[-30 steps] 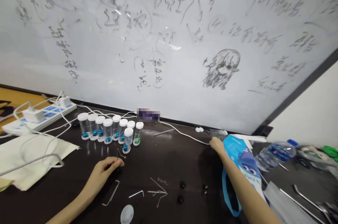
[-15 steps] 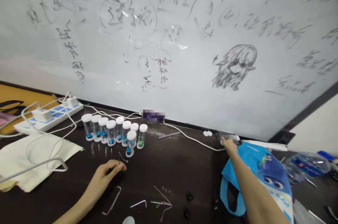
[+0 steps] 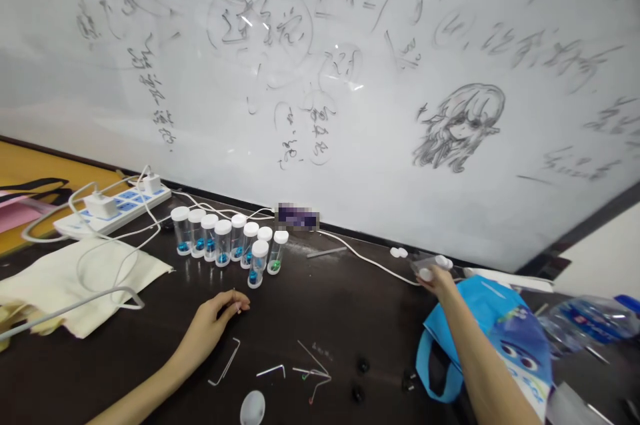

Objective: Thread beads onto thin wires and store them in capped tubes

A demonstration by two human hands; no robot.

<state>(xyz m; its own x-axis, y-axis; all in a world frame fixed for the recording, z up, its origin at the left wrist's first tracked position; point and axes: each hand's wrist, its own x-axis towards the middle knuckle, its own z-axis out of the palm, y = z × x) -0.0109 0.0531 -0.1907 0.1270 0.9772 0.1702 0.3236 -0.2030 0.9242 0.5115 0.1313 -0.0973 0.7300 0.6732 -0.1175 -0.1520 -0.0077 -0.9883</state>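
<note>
My left hand (image 3: 220,319) hovers low over the dark table with its fingers pinched. Something tiny shows at the fingertips, too small to name. Behind it stand several clear tubes (image 3: 223,243) with white caps and blue pieces inside. One tube (image 3: 277,253) in that group has a green piece in it. Far to the right, my right hand (image 3: 439,280) has its fingers closed on a clear tube (image 3: 424,267) by the whiteboard's foot. White caps (image 3: 443,262) lie right by it. Bent metal hex keys (image 3: 271,369) lie in front of my left hand.
A blue bag (image 3: 480,305) lies under my right forearm, with a plastic bottle (image 3: 595,317) beyond it. White cables run from a power strip (image 3: 130,201) over a cream cloth (image 3: 110,278). Black knobs (image 3: 363,364) and a translucent cup (image 3: 253,407) are near the front.
The view has shifted a little. My right hand has closed on a clear tube and drawn it slightly toward me. The thin bent wire at my left fingers no longer shows.
</note>
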